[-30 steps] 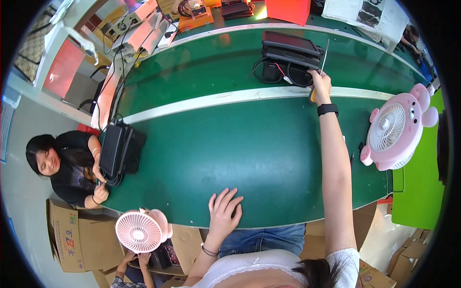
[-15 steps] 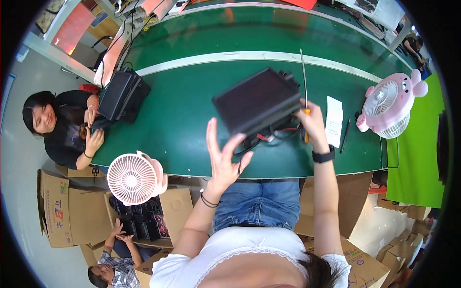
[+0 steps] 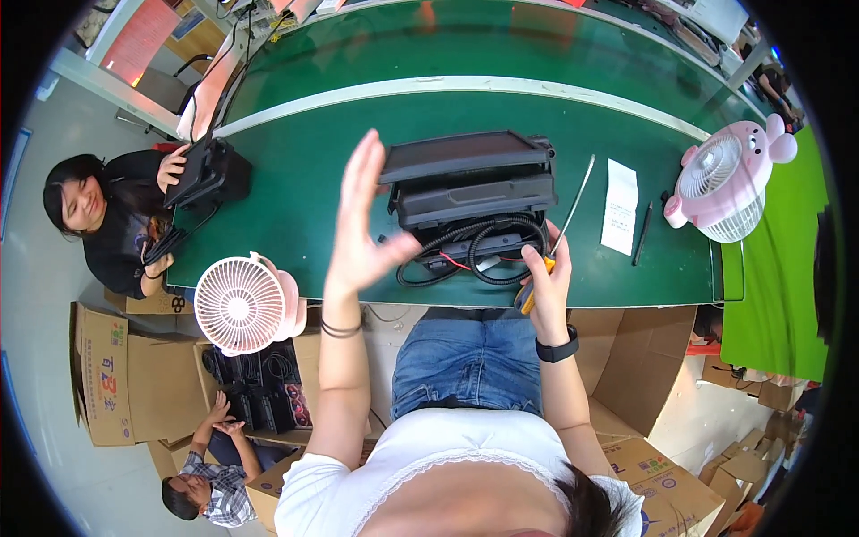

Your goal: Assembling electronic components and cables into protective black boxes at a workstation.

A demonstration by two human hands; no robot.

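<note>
On the green table in front of me stands a black box-shaped device with a flat panel lid tilted on top. Coiled black corrugated cable and a short red wire hang at its near side. My left hand is raised at the device's left end, fingers stretched out and thumb apart, holding nothing. In my right hand is a screwdriver with a yellow and black handle, its long shaft pointing away and up. That hand is beside the cable at the device's near right corner.
To the right lie a white paper slip and a black pen, with a pink animal-shaped fan beyond. A pale pink fan is at the near left edge. At left, a co-worker handles a similar black device. Cardboard boxes stand below.
The black device has gone from tilted in the air to upright on the table. My left hand has moved left and up, its fingers spread. My right hand keeps the screwdriver and has shifted left and nearer.
</note>
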